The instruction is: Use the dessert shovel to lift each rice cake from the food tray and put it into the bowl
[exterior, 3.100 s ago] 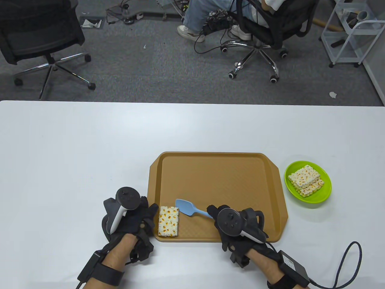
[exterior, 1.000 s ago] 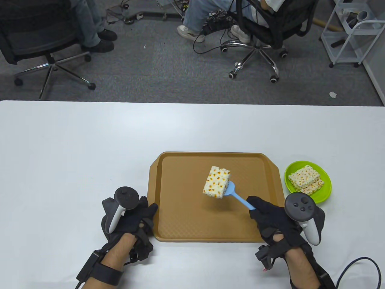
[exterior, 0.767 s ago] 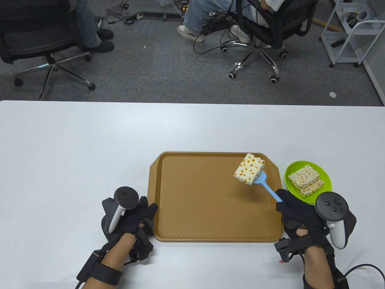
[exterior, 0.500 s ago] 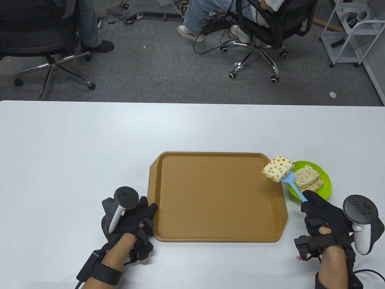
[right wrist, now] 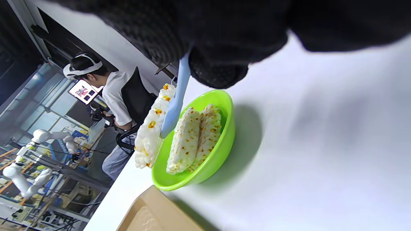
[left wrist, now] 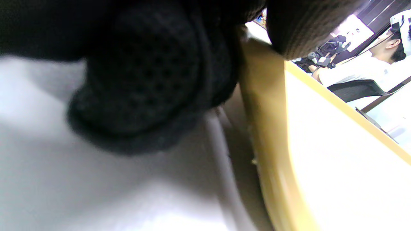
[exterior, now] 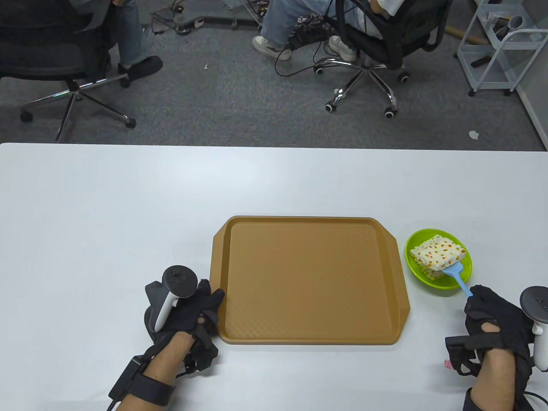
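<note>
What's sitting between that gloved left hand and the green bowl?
In the table view, only the brown tray lies between the left hand and the bowl; nothing is on it.

A bowl [exterior: 457,280] holding stacked rice cakes [right wrist: 192,141] is set just right of the food tray [exterior: 308,338] on the table [exterior: 128,205], a third rice cake [exterior: 436,252] held above on the dessert shovel [exterior: 457,276].

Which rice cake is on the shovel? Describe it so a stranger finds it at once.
Right of the brown tray sits a green bowl. The top rice cake there rests on the blue shovel, held above the two lying in the bowl.
</note>
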